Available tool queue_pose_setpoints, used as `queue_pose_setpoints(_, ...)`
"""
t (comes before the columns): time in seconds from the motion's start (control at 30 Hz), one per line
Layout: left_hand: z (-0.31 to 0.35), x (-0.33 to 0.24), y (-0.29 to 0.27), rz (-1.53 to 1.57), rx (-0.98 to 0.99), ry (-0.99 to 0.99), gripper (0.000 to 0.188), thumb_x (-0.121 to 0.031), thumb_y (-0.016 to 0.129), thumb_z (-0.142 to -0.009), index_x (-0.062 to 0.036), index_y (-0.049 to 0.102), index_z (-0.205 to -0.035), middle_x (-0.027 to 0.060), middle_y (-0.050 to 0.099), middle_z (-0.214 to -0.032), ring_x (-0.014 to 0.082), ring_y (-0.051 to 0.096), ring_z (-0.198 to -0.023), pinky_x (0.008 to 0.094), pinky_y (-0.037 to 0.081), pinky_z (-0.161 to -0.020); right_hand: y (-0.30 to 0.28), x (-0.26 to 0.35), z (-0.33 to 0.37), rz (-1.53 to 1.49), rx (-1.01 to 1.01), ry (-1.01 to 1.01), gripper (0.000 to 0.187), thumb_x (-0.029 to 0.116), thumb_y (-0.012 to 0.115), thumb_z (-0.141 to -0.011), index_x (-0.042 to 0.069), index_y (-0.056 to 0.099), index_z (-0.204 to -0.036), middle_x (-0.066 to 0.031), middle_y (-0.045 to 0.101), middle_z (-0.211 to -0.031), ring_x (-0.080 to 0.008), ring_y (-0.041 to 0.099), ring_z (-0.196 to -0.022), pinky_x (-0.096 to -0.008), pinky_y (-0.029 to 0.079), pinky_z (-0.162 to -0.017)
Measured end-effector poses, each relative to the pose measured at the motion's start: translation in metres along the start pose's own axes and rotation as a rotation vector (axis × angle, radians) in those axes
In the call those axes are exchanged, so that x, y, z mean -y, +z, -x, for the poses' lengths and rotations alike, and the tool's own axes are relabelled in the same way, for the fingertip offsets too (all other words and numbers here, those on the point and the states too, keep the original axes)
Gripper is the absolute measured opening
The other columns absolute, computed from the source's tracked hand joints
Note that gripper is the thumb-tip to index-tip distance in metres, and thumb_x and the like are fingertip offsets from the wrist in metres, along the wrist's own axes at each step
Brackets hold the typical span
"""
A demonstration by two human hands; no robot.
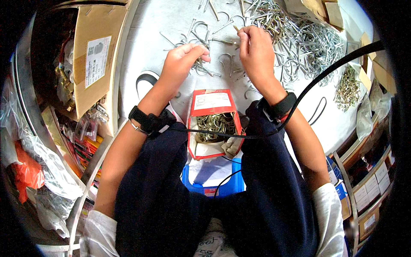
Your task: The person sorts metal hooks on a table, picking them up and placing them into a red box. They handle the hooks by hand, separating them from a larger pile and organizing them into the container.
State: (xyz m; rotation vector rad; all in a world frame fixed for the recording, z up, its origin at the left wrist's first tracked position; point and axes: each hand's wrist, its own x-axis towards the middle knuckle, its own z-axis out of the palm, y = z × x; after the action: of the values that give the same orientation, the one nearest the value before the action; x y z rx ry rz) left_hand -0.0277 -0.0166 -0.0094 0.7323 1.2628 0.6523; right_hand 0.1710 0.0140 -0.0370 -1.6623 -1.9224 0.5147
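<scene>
Over the pale floor, my left hand [185,61] is closed, its thumb and fingers pressed together beside a loose cluster of silver metal hooks [200,32]. What it holds, if anything, is mostly hidden by the fingers. To its right, my right hand [257,51] pinches a small brass-coloured metal piece [236,28] whose end pokes out past the fingertips; the rest is covered. Between my knees sits an open red and white cardboard box [189,139] filled with brass-toned metal hooks [216,127].
A large heap of silver hooks [314,40] spreads at the far right, with a smaller brass-toned pile [347,88] nearby. Cardboard boxes [96,55] and shelving flank the left. A black cable [327,70] crosses between my wrists. Beneath the red box lies a blue container [191,186].
</scene>
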Motion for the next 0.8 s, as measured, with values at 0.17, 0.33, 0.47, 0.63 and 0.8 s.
queue_pose_setpoints(0.17,-0.005,0.004,0.009,0.072,-0.007,0.026,0.026,-0.022,0.052,-0.094,0.0005,0.063,-0.098,0.0033,0.064,-0.09,0.0102,0.057,-0.089,0.0233,0.042,-0.084,-0.004,0.024,0.012,-0.909,0.297,0.798,0.02,0.018,0.054,-0.09,0.002,0.06,-0.08,-0.0053,0.059,-0.068,-0.0169,0.056,-0.061,-0.0298,0.045,-0.058)
queue_pose_setpoints(0.33,-0.001,-0.002,0.017,0.193,-0.091,0.018,0.025,-0.021,0.054,-0.093,0.0006,0.064,-0.098,0.004,0.065,-0.091,0.0104,0.057,-0.089,0.0242,0.041,-0.086,-0.009,0.037,0.013,-1.364,0.354,1.396,0.014,0.015,0.054,-0.09,0.003,0.06,-0.084,-0.0019,0.059,-0.073,-0.0116,0.058,-0.063,-0.0217,0.048,-0.057)
queue_pose_setpoints(0.47,-0.003,-0.006,0.021,0.243,-0.1,0.027,0.023,-0.021,0.058,-0.092,0.0002,0.064,-0.097,0.0044,0.065,-0.092,0.0107,0.057,-0.089,0.0249,0.041,-0.086,-0.005,0.03,0.015,-1.598,0.431,1.369,0.016,0.013,0.051,-0.092,0.001,0.059,-0.087,-0.0034,0.06,-0.075,-0.0111,0.059,-0.064,-0.0201,0.052,-0.058)
queue_pose_setpoints(0.63,-0.002,-0.012,0.019,0.218,-0.079,-0.016,0.021,-0.02,0.056,-0.093,-0.0005,0.063,-0.098,0.0055,0.064,-0.094,0.0129,0.058,-0.091,0.0268,0.042,-0.087,-0.005,0.035,0.007,-1.446,0.612,1.346,0.018,0.016,0.055,-0.091,0.0,0.061,-0.091,-0.0032,0.061,-0.076,-0.0107,0.061,-0.064,-0.0202,0.054,-0.06)
queue_pose_setpoints(0.8,-0.003,-0.023,0.007,0.156,-0.192,0.071,0.024,-0.022,0.054,-0.094,0.0007,0.063,-0.099,0.0078,0.065,-0.098,0.0133,0.058,-0.091,0.0273,0.042,-0.088,-0.013,0.017,-0.02,-0.624,0.801,0.689,0.023,0.024,0.063,-0.085,0.001,0.064,-0.085,-0.0062,0.065,-0.074,-0.0136,0.063,-0.064,-0.0269,0.052,-0.057)
